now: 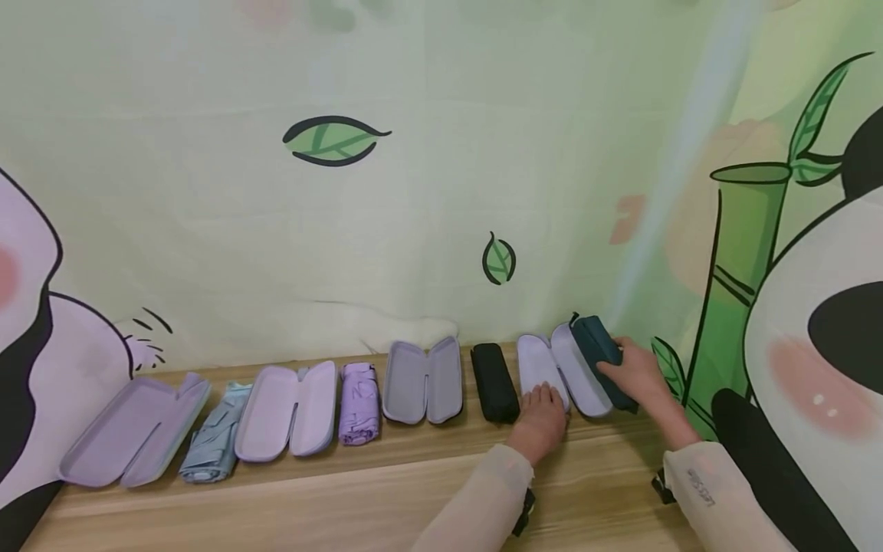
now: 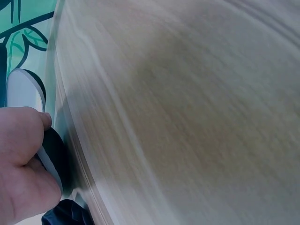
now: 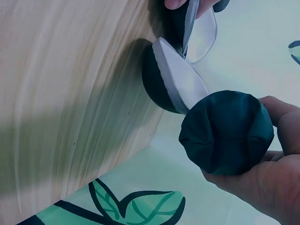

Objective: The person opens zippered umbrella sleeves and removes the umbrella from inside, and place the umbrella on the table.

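Note:
My right hand [image 1: 638,372] grips a dark teal compact folded umbrella [image 1: 596,356] over the right half of an open lavender-lined hard case [image 1: 576,364]. In the right wrist view the umbrella's rounded, gathered end [image 3: 227,133] faces the camera, with thumb and fingers around its side. My left hand [image 1: 541,422] holds the near end of the case's left half. Its fingers lie on the lining, and in the right wrist view skin shows on both sides of that shell's edge. The left wrist view shows this hand [image 2: 23,164] against the dark outer shell [image 2: 56,154].
Leftward along the wooden table [image 1: 290,510] lie a black long pouch-like bundle [image 1: 495,382], a grey open case [image 1: 422,379], a purple folded umbrella [image 1: 359,402], a pinkish open case [image 1: 286,410], a light blue folded umbrella [image 1: 217,437] and a lilac open case [image 1: 131,429]. A printed cloth [image 1: 428,207] hangs behind.

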Available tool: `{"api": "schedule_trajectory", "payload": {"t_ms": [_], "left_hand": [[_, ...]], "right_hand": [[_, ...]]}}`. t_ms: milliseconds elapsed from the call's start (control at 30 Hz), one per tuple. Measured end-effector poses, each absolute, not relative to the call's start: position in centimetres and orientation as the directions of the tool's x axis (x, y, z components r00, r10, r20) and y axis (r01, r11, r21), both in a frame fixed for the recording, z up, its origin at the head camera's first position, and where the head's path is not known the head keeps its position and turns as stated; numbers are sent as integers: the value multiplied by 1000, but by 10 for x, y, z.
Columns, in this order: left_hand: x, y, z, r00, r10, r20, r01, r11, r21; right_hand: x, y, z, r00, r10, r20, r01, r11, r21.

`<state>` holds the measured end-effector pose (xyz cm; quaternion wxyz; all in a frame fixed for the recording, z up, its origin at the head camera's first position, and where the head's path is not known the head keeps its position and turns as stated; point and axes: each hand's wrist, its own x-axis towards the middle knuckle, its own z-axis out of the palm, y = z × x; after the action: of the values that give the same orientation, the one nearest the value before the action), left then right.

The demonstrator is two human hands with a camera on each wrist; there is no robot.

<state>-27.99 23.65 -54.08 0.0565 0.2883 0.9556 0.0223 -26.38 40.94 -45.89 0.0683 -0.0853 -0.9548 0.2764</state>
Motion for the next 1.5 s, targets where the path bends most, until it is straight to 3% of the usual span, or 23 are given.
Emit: {"api": "schedule_trajectory", "payload": {"t_ms": [633,1133,1300,1500], "left_hand": [[-291,231,-545,-838,540,-78,530,840,121],[-287,230,-549,-845,530,-76,521,847,108],[-286,225,-545,-849,528,-41,524,849,73],[-279,221,-551,-843,537,-5,537,843,17]], "right_hand": [[-268,434,-459,-969,226,97,152,861,-486],[-286,440,-527,-935,348,64,279,837,-470],[-292,434,-538,-938,325,123,240,862,-446],[-289,431,-544,-956,275,98,202,867,-456]]}}
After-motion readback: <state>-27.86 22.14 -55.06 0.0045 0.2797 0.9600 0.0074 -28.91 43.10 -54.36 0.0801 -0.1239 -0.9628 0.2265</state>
